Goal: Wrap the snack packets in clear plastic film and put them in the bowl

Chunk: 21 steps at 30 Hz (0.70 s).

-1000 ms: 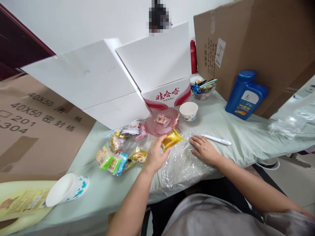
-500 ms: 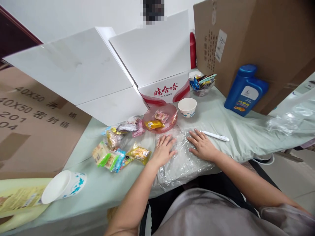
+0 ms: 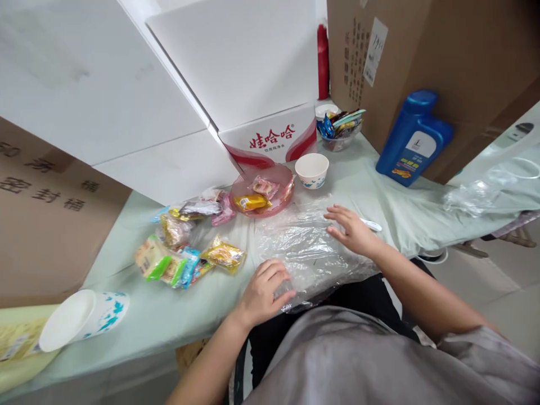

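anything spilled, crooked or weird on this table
No spill or damage shows. The clear plastic sheet between the left hand and right hand looks untidy because it is wrinkled. The paper cup at far left appears tilted, but wide-lens stretching may explain that; I can't tell.

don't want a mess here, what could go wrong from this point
The clear plastic lies wrinkled near the left hand and right hand; it might snag or slide. The upright cup stands close beside the pink bowl and could get tipped over. The white tool lies close by the right hand, which might bump it.
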Motion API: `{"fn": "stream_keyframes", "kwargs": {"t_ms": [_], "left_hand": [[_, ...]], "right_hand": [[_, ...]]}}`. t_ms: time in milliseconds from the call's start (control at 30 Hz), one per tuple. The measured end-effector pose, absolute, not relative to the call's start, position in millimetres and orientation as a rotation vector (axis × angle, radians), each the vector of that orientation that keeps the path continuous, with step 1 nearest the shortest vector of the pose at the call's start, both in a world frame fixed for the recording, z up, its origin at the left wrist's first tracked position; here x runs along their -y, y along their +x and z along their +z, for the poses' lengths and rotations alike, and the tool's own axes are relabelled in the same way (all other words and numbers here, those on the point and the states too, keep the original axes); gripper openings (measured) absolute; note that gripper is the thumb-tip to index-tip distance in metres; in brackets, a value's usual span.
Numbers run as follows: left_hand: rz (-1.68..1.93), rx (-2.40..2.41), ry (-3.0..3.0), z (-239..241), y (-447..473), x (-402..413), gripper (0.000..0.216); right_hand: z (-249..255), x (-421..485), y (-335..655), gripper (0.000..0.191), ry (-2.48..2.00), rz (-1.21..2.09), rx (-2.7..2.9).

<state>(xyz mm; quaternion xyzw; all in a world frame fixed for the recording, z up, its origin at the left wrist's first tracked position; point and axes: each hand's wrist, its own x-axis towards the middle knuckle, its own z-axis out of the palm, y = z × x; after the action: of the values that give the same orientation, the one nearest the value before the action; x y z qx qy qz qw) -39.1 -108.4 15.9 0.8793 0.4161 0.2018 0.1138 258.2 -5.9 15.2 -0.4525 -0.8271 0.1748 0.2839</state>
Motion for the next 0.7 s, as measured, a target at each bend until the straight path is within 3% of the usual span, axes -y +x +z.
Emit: {"fn": "stream_keyframes", "kwargs": {"t_ms": [167,267,400,467,567,700], "left_hand": [[0.318,-1.197,2.693,-1,-57,141,0.057],[0.424,-1.246,2.769,-9,-60,148,0.043],[0.834,-1.184,2.593,-11,-55,149,0.024],[0.961,-1.208,2.391,-9,-54,150,0.021],[1.034,-1.376,2.193,-6,-56,152,0.019],[1.056,-1.566,2.016,-6,-62,154,0.013]], "right_hand": [[32,21,297,0.039,-1.049,0.869,2.249],[21,35,315,0.054,-0.796,0.933,2.521],[-1,55,326,0.086,-0.846,0.678,2.7],[-7,64,330,0.076,-0.923,0.545,2.693],[-5,75,334,0.038,-0.944,0.496,2.561],[14,84,337,0.019,-0.945,0.817,2.318]]}}
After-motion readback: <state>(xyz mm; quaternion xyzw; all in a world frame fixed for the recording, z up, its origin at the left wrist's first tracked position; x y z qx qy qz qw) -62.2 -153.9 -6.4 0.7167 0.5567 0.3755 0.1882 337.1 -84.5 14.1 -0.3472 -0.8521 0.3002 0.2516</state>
